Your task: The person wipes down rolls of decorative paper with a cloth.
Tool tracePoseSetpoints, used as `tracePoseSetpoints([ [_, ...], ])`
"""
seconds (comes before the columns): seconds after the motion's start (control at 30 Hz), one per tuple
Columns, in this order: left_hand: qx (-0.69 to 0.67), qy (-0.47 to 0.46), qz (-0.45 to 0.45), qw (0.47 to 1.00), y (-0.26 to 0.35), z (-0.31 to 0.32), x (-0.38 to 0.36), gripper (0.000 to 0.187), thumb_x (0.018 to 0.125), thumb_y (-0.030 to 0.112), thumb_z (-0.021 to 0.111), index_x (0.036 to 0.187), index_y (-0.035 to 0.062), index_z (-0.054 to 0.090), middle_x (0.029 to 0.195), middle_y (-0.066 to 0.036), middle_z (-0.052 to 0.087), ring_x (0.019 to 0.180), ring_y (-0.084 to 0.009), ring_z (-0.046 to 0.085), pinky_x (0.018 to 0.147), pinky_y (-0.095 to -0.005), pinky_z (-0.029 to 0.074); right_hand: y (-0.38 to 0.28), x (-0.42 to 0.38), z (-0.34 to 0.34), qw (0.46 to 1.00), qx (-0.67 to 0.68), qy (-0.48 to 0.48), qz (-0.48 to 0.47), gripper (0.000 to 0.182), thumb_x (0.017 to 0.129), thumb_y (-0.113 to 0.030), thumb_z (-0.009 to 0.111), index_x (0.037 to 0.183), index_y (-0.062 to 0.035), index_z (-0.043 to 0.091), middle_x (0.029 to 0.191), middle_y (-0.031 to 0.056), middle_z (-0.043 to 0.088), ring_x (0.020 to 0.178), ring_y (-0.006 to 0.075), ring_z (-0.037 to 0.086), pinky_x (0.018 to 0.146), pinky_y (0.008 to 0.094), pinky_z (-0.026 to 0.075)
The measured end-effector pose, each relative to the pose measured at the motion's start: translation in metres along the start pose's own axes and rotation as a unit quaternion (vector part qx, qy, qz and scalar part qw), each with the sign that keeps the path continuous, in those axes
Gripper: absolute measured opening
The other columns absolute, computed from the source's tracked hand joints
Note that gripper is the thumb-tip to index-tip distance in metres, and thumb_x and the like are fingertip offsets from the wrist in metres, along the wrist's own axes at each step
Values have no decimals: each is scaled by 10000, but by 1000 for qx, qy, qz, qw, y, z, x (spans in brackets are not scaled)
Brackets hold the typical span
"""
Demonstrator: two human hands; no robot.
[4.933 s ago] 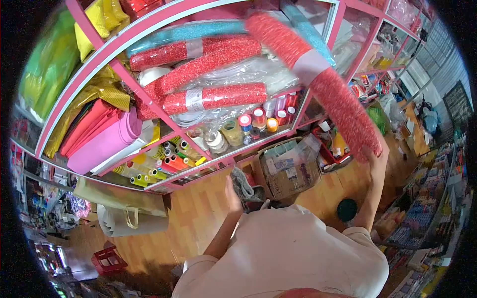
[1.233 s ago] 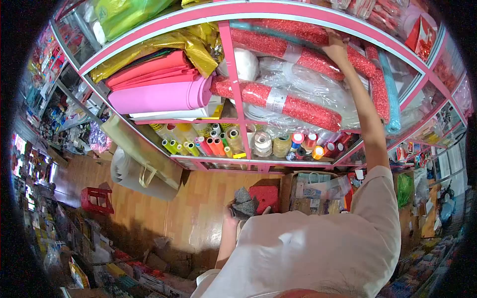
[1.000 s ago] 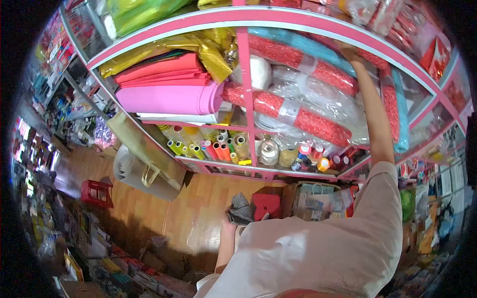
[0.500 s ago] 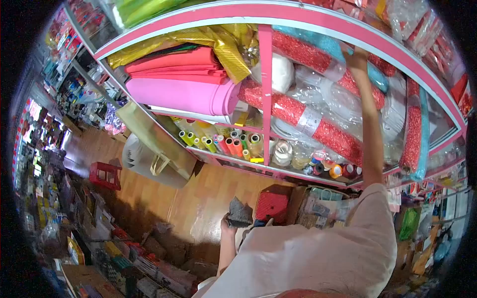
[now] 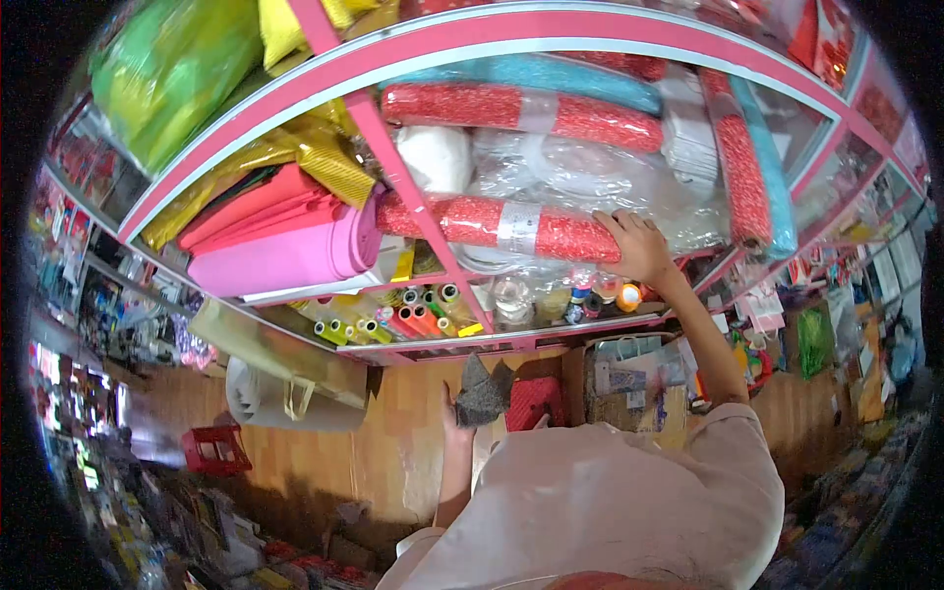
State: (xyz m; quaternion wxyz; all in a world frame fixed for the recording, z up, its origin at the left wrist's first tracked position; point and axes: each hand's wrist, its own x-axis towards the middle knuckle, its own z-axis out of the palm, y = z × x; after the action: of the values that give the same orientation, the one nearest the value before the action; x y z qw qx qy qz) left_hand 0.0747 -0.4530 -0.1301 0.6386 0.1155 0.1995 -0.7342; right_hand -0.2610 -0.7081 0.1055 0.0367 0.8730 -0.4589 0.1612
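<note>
My right hand [image 5: 639, 254] is on the right end of a red glittery roll [image 5: 570, 231] in clear wrap, its fingers curled over the top. A white paper band [image 5: 518, 226] circles this roll, which lies on the shelf in front of clear plastic packages [image 5: 570, 167]. Behind and above it rests another red roll [image 5: 452, 103], with a light blue roll [image 5: 551, 74] along the back. Low down at my side, my left hand [image 5: 457, 418] grips a dark grey piece of cloth [image 5: 482, 390].
A pink-edged shelf frame [image 5: 428, 216] surrounds the rolls. Folded red and pink sheets [image 5: 285, 261] fill the left compartment. Below stand spools [image 5: 413, 313]. On the floor are a red stool [image 5: 536, 401], a cardboard box [image 5: 629, 398] and a red crate [image 5: 214, 449].
My right hand has come down from the upper blue and red rolls to the lower red roll's end. My view has turned and shifted. The grey cloth stays in my left hand.
</note>
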Motion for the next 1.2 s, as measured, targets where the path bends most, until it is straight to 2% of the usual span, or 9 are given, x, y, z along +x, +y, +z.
tracePoseSetpoints([
  [0.3,258,41,11,965,-61,56,22,445,895,244,574,1255,6,468,1205,-159,567,1091,-298,561,944,-429,452,5,-32,-37,996,43,72,6,714,530,-309,758,1169,-107,510,1031,114,562,942,320,580,809,413,478],
  [0.57,195,29,-7,980,-82,39,-3,434,944,342,477,1280,66,464,1235,-120,552,1141,-274,521,977,-447,406,7,-82,-96,997,32,50,51,649,587,-290,789,1143,-72,536,1038,132,582,940,352,584,795,413,482],
  [0.7,258,38,152,954,-115,75,-28,487,954,423,427,1296,77,445,1262,-99,523,1132,-240,514,969,-412,397,2,-146,-113,981,128,5,145,674,580,-306,808,1137,-40,537,1033,166,612,924,361,606,786,411,491],
  [0.8,364,59,288,884,-133,101,-27,545,955,455,417,1309,41,427,1260,-89,511,1109,-217,515,964,-387,396,-13,-198,-115,949,204,-44,237,703,545,-313,832,1119,-14,558,987,194,638,901,339,631,783,389,497],
  [0.9,634,55,369,677,-161,131,-32,542,974,402,365,1280,-39,443,1321,-125,467,1186,-260,464,1021,-405,327,-36,-237,-121,912,266,-106,293,703,538,-293,839,1128,-19,573,986,177,635,903,320,631,783,377,497],
  [1.0,736,-207,496,411,-199,169,-22,441,945,256,375,1267,-31,467,1401,-214,367,1349,-354,255,1114,-447,101,-57,-260,-111,932,268,-85,228,692,549,-274,838,1140,-24,579,973,165,629,900,302,632,784,366,497],
  [1.03,813,-206,470,274,-210,191,-33,427,921,284,456,1212,-22,517,1315,-207,462,1277,-374,362,1089,-451,218,-60,-265,-101,942,263,-75,193,659,564,-253,820,1143,-43,587,973,145,622,896,302,624,787,376,495],
  [1.13,883,-225,355,208,-238,176,-21,394,885,300,537,1116,-15,579,1177,-185,562,1177,-343,469,1019,-426,350,-77,-273,-81,967,167,-24,190,700,531,-288,821,1151,-62,591,1049,145,610,920,333,606,813,398,487],
  [1.2,861,-299,375,172,-248,172,-24,364,869,301,561,1055,-11,598,1104,-168,591,1120,-319,511,973,-409,393,-87,-271,-85,973,141,-2,181,664,537,-215,785,1156,-79,591,985,94,603,881,308,591,773,401,478],
])
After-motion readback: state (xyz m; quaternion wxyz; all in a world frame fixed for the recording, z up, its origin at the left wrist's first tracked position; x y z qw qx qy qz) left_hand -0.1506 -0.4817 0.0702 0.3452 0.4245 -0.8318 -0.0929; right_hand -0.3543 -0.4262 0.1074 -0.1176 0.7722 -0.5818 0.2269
